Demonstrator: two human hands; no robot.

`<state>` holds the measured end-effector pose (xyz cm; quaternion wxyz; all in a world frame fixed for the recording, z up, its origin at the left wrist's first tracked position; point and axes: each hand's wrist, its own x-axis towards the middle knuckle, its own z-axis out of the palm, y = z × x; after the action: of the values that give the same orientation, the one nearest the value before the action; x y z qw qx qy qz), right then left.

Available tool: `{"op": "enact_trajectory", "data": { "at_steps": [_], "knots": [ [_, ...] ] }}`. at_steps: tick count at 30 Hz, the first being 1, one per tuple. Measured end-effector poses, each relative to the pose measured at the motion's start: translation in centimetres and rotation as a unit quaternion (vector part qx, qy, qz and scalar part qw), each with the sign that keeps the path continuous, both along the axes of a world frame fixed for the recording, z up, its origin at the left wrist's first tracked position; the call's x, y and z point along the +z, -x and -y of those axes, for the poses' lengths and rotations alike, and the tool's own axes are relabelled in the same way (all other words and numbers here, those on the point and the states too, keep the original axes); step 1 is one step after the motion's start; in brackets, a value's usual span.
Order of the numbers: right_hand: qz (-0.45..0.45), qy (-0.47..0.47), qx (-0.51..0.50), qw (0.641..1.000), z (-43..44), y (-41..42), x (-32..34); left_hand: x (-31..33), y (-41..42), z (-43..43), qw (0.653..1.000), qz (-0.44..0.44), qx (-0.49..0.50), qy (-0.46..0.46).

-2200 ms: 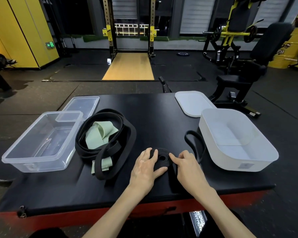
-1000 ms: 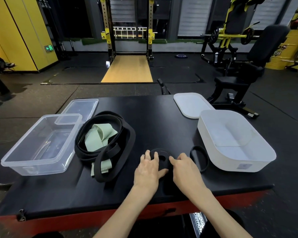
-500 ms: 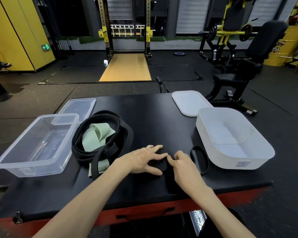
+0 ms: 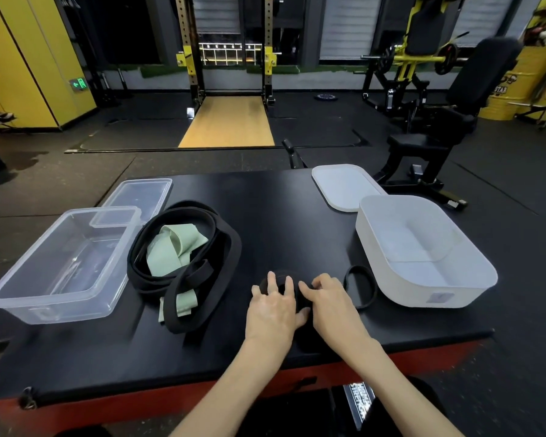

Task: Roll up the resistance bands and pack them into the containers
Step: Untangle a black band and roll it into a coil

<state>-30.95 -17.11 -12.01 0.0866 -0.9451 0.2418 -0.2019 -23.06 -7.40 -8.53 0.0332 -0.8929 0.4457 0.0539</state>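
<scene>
Pressing rolled black band [image 4: 282, 275] flat with straight-fingered left hand [image 4: 273, 307]; pinching its edge with curled right hand [image 4: 331, 305]. Located near front of counter [image 4: 297, 216], with loose tail [image 4: 375, 290] looped just beside white container [image 4: 407, 288].

The yellow barrel [image 4: 505, 100] reads "STAR" (earlier letters hidden behind a seat); a green wall sign [image 4: 78, 83] shows an arrow.

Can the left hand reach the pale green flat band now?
Probably, once the left hand leaves the rolled black band: only bare tabletop lies between, though thick black loops cross the pale green flat band.
</scene>
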Motion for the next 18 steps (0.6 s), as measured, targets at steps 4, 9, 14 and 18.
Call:
{"op": "enact_trajectory", "data": {
  "at_steps": [4,9,14,18],
  "knots": [
    [0.01,-0.006,0.013,1.0,0.5,-0.1,-0.5,-0.1,-2.8,-0.9,0.996,-0.052,-0.074,0.01],
    [0.021,-0.009,0.038,0.999,1.0,0.1,-0.7,1.5,-8.0,-1.8,0.955,-0.181,-0.229,0.05],
    [-0.006,-0.019,0.058,0.998,1.5,0.4,-0.3,0.8,-8.9,-0.5,0.947,-0.191,-0.257,0.029],
    [-0.006,-0.027,0.054,0.998,1.1,0.8,0.1,-0.4,-8.4,-1.2,0.956,-0.157,-0.239,0.058]
  ]
}}
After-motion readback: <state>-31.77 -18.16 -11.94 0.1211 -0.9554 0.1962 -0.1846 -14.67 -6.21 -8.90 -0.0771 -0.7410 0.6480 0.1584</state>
